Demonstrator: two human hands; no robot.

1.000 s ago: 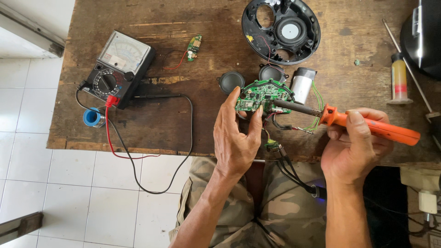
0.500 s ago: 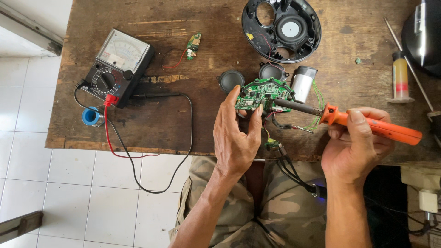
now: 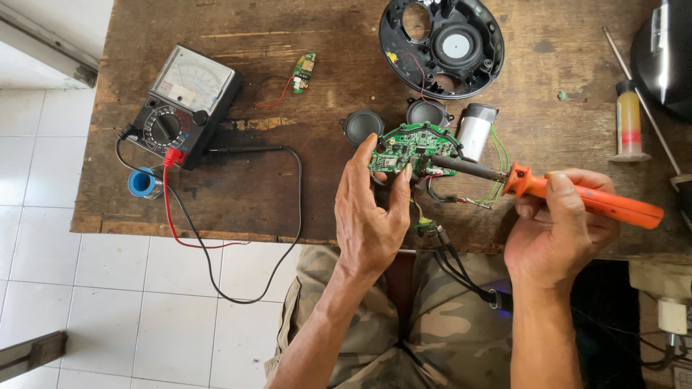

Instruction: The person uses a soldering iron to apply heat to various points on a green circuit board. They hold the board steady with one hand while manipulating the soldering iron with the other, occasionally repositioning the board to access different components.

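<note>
Green round circuit board [image 3: 412,149] sits pinched in our left hand [image 3: 371,216] above the wooden bench [image 3: 238,194]; right hand [image 3: 559,230] fist-grips the orange-handled soldering iron [image 3: 548,189], tip holding on the board's right edge, barely shifted since a second ago.

Worn wooden table [image 3: 324,180], analog multimeter [image 3: 184,104], solder spool [image 3: 144,183], small circuit board [image 3: 304,71], round black speaker shell [image 3: 441,45], flux bottle [image 3: 629,121]

Over the last second your right hand [image 3: 559,234] has drifted slightly right, taking the orange soldering iron [image 3: 580,196] with it, so its handle end now sits a little further out and lower. The metal tip seems to have kept to the same edge of the green circuit board [image 3: 411,150], though it is too small to be sure of contact.
</note>
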